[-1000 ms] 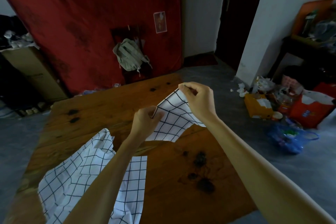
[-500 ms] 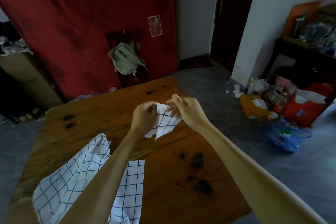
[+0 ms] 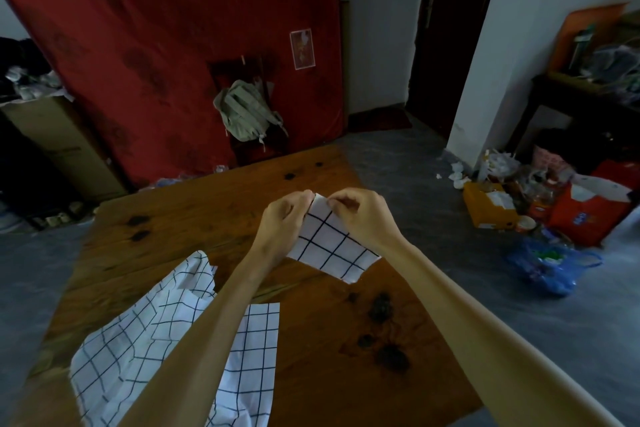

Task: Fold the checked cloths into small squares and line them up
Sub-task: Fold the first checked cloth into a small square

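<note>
Head view: both hands pinching a small checked cloth above the table, bigger pile of checked cloths down by the near-left corner.

Closest in, the loose checked cloths (image 3: 145,340) are heaped unfolded on the wooden table (image 3: 329,357) at its near-left corner, with the left forearm crossing over them. Some dark burn-looking marks (image 3: 384,333) sit toward the near-right side of the tabletop. Further out, around the middle of the table, the left hand (image 3: 282,218) and right hand (image 3: 360,215) are close together, fingers curled, each pinching the top edge of a partly folded checked cloth (image 3: 329,246), which hangs down between the wrists, off the wood as far as I can tell. Past the far edge there's a grey-green backpack (image 3: 246,114) against a red curtain (image 3: 173,45), and a pile of bags and boxes (image 3: 554,211) on the floor off to the right.
</note>
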A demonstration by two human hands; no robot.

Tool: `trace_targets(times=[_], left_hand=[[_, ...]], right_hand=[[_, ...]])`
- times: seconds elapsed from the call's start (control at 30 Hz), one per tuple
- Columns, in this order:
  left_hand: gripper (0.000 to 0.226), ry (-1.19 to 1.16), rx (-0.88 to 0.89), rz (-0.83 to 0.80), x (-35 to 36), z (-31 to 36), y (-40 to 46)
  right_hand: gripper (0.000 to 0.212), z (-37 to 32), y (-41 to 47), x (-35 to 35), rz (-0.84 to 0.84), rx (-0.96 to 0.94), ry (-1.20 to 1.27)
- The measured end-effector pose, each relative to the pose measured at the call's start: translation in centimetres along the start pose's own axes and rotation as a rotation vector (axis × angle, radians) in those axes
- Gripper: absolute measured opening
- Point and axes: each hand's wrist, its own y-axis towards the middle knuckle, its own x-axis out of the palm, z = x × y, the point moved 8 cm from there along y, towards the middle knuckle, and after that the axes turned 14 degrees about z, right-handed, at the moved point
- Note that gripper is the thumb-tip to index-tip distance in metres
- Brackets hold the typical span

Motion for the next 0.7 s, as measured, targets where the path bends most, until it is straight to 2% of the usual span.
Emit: trace_targets(times=[0.17,0.3,0.47,0.7], left_hand=[[0.015,0.086,0.15,0.089,-0.7,1.9,0.1],[0.014,0.104,0.177,0.148,-1.2,2.1,0.5],[0.012,0.142,0.186,0.248,-2.8,1.8,1.3],[0.015,0.179,0.195,0.316,-4.1,1.4,1.4]], right_hand=[[0.01,-0.2,-0.1,0.1,0.01,0.032,0.048],[0.011,-0.8,-0.2,0.2,-0.027,0.021,0.076],[0.019,1.9,-1.7,1.0,-0.165,0.067,-0.07],[0.019,3.9,-2.9,1.0,-0.223,0.139,-0.17]])
